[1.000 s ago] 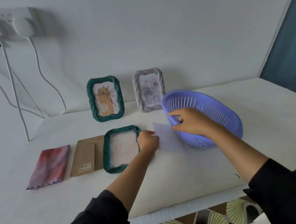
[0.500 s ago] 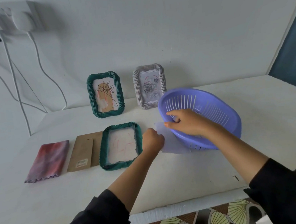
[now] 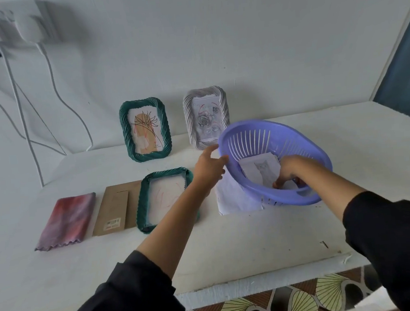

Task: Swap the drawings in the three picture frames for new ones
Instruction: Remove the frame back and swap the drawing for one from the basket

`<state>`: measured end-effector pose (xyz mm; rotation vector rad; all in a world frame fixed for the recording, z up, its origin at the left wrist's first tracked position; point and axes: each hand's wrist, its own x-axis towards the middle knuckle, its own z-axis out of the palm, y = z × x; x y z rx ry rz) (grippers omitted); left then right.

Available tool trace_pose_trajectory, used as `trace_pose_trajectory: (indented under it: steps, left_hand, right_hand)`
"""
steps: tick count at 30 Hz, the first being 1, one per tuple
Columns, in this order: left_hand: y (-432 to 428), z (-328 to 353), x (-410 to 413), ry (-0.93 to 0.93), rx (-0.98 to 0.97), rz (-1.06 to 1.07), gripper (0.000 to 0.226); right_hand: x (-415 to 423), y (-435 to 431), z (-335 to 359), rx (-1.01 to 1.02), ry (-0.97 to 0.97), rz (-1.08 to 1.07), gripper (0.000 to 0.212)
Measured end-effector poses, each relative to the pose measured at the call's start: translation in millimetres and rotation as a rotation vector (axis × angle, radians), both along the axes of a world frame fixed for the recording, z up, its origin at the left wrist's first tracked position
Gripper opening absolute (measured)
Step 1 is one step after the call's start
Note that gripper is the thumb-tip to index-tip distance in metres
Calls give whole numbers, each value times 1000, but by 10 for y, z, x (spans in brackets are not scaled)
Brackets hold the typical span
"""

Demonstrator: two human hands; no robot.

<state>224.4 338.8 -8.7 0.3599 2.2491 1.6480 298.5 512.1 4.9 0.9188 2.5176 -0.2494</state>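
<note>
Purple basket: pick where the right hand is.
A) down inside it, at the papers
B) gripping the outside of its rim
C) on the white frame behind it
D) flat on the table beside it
A: the right hand is down inside the purple basket, its fingers at the papers lying in it.

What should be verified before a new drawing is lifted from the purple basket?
1. Right hand reaches the sheets inside the basket: ok; pinch cannot tell.
2. Left hand at the basket rim: ok; grip cannot tell.
3. Flat green frame open, backing board beside it: ok.
4. That frame emptied: not ok, a red-lined sheet lies in it.
5. Loose paper free of the basket: not ok, partly underneath it.
</note>
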Motion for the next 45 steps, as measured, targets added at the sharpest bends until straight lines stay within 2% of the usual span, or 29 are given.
trace_pose_trajectory:
  steps: [2,8,13,16,20,23,26,29,32,34,36,38,40,41,43,45]
  left_hand:
    - [0,-7,5,-13,3,-49,43]
    - [-26,2,5,22,1,-76,45]
    - [-44,40,15,33,-47,-77,46]
    - [-75,69,44,138,-72,10,39]
    - [-180,188,84,200,77,123,30]
    - [-278,342,164,45,233,26,36]
    - [-396,434,211,-128,366,-61,38]
    - [-562,405,200,-108,417,4,19]
    - [-816,286,88,-75,354,136,18]
    - [-1016,222,14,-94,315,164,15]
    - [-1205,175,-35,-139,272,188,25]
    - [-1370,124,-71,-158,230,193,23]
    - [-1484,37,-116,-178,172,187,20]
    - [-1532,-22,-143,-190,144,183,21]
    - [-1610,-141,-205,-166,45,165,14]
    - [-1670,-252,-272,-30,-165,143,12]
  right_hand:
    - [-10,-5,-10,23,-8,-2,60]
    - [27,10,27,120,57,-7,34]
    - [64,-26,94,126,89,-11,34]
    - [108,-68,220,199,116,-3,33]
    - [203,-306,532,285,437,17,30]
    - [264,-741,760,296,659,141,24]
    - [256,-1238,811,308,701,321,29]
    - [186,-1615,709,293,685,463,32]
    - [84,-1784,581,161,672,477,39]
    - [15,-1794,510,21,681,417,45]
    - [-120,-1710,365,-105,738,310,44]
    - [-249,-1621,183,-353,743,134,48]
    - [-332,-1626,19,-745,729,-89,53]
    - [-370,-1645,-70,-860,733,-157,53]
    - [-430,-1716,-214,-842,753,-191,49]
    - [-480,-1788,-318,-744,776,-184,45]
